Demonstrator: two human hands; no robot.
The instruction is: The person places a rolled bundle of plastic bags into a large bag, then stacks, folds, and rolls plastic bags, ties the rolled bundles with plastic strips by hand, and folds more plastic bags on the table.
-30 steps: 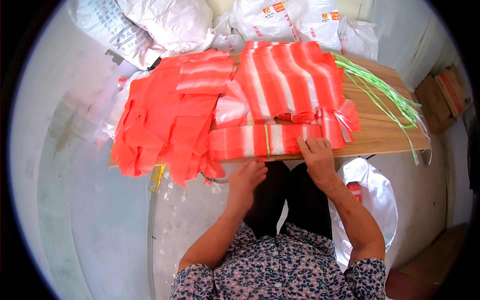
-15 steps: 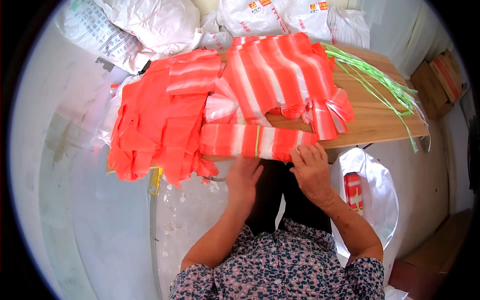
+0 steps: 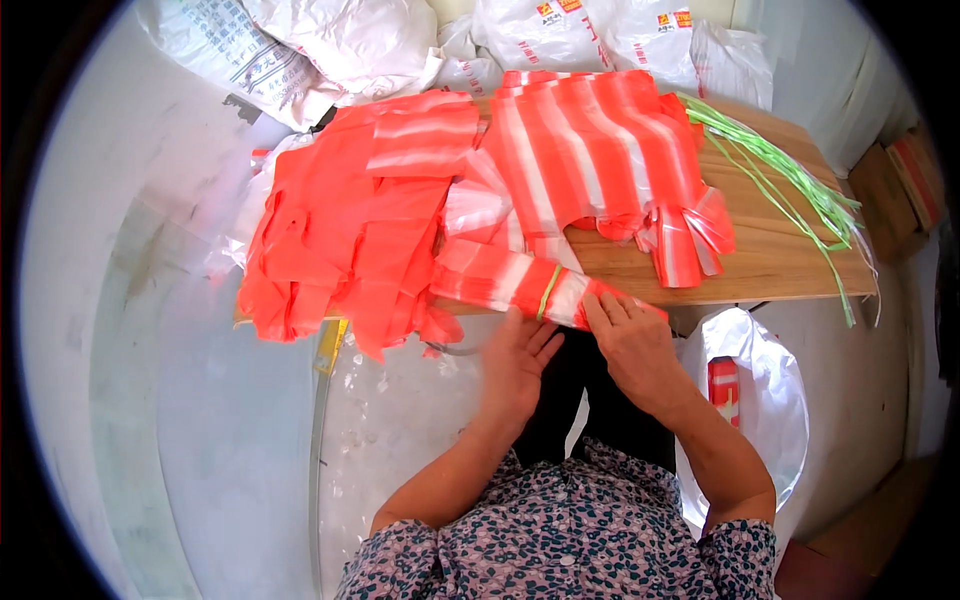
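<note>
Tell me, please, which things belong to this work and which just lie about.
Likely used:
- red-and-white striped plastic bundle under right hand
- flat red-and-white plastic sheets
- green plastic strands

Likely just lying about:
- brown cardboard boxes
- bulging white sacks

Right hand (image 3: 632,345): fingers over a striped red-and-white bundle (image 3: 523,284).
Left hand (image 3: 515,365): open, just beside the bundle.
Green band (image 3: 548,292): around the bundle.
Wooden table (image 3: 770,270): green strips (image 3: 825,200) at right.

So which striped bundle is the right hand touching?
The green-tied bundle lying aslant on the table; the other bundle sits inside the white sack.
</note>
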